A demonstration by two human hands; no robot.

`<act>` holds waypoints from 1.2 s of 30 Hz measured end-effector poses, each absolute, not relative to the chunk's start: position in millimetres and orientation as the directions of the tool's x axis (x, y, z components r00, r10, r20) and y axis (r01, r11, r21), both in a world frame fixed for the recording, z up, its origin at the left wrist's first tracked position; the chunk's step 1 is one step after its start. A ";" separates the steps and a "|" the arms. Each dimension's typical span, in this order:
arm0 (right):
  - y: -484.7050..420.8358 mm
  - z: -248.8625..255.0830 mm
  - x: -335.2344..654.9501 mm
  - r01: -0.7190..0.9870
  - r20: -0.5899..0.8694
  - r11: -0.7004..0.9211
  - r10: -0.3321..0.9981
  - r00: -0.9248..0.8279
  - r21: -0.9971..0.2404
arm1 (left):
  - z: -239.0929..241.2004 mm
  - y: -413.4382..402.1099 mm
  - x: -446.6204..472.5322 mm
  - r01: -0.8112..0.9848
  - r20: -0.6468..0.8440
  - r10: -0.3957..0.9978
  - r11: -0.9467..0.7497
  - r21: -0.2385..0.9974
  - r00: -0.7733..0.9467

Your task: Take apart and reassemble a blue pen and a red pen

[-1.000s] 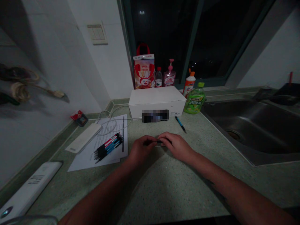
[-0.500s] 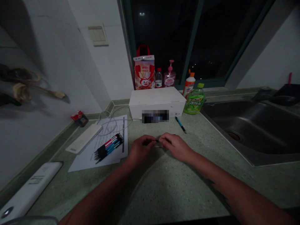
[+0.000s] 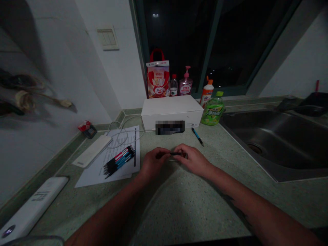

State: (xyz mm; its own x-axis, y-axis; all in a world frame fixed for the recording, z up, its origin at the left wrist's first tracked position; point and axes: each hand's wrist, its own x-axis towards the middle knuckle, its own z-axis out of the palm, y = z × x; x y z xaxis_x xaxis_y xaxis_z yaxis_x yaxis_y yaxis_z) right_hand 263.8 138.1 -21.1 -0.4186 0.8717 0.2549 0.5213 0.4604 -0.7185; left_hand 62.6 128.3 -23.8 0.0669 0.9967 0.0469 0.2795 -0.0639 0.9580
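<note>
Between my two hands, over the counter, lies a short stretch of a slim black pen (image 3: pixel 175 153), mostly covered by fingers. My left hand (image 3: pixel 155 162) pinches its left end between thumb and fingertips. The fingers of my right hand (image 3: pixel 192 159) are closed around its other end, where a small pale bit shows. Just beyond my right hand, a blue and black pen (image 3: pixel 197 137) rests alone on the counter. To the left, a bunch of pens (image 3: pixel 119 161), blue, black and one red, lies on printed paper sheets (image 3: pixel 102 179).
A white box (image 3: pixel 171 111) stands behind my hands, with a pixelated dark object at its front. A green detergent bottle (image 3: pixel 213 109) is beside it. The steel sink (image 3: pixel 282 143) takes up the right. A white power bank (image 3: pixel 92 151), cable and long white device (image 3: pixel 36 208) lie left.
My right fingers have shifted and opened slightly along the pen, so more of its black body shows between the hands. My left hand stays almost still.
</note>
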 end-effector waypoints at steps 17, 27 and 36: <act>143.9 -22.8 267.8 0.630 0.174 0.470 0.864 -0.473 -0.619 | -28.3 128.9 61.1 0.422 0.027 0.990 -0.084 0.903 0.138; 142.2 -22.8 273.7 0.777 0.128 0.515 0.853 -0.506 -0.361 | -35.6 126.7 59.7 0.658 0.160 0.873 -0.458 0.598 0.461; 144.7 -29.3 274.3 0.809 0.132 0.529 0.848 -0.513 -0.256 | -39.0 144.0 59.1 0.796 0.211 0.922 -0.387 0.466 0.325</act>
